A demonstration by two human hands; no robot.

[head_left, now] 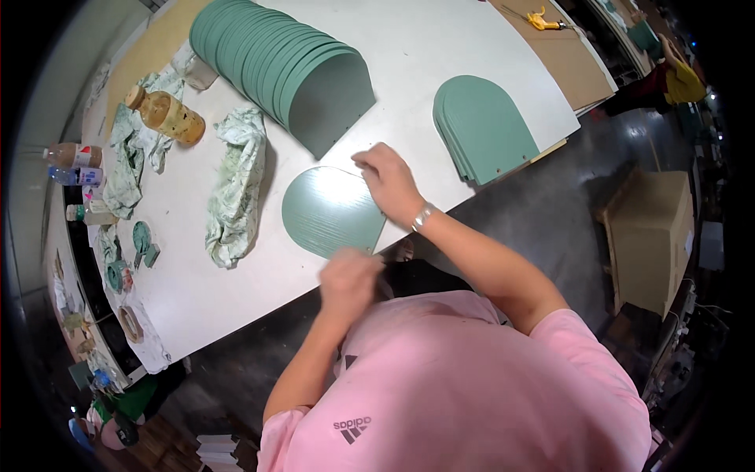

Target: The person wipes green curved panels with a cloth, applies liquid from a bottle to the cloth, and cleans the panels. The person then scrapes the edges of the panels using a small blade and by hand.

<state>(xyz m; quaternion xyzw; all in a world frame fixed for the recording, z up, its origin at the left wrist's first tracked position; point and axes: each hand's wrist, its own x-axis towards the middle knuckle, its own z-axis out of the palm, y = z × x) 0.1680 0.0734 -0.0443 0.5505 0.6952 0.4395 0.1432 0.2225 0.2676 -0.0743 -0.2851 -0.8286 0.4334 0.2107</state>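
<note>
A glossy green arched panel (330, 208) lies on the white table in front of me, its straight edge toward my body. My left hand (350, 283), a little blurred, is bunched at the panel's near corner; whatever its fingers hold is hidden. Over the panel's right edge is my right hand (389, 185), with a metal bracelet on the wrist. Its fingers are bent together, their tips just past the far edge, and I cannot make out what is in them. Several like panels (487, 130) lie stacked to the right. A long overlapping row of green panels (275, 67) stretches across the far side.
A crumpled, green-stained cloth (236, 185) lies left of the panel. Beyond it are a bottle of amber liquid (169, 116), more rags (126, 161) and a roll of green tape (118, 277). Cardboard (550, 51) covers the far right table corner; a large carton (649, 240) stands right.
</note>
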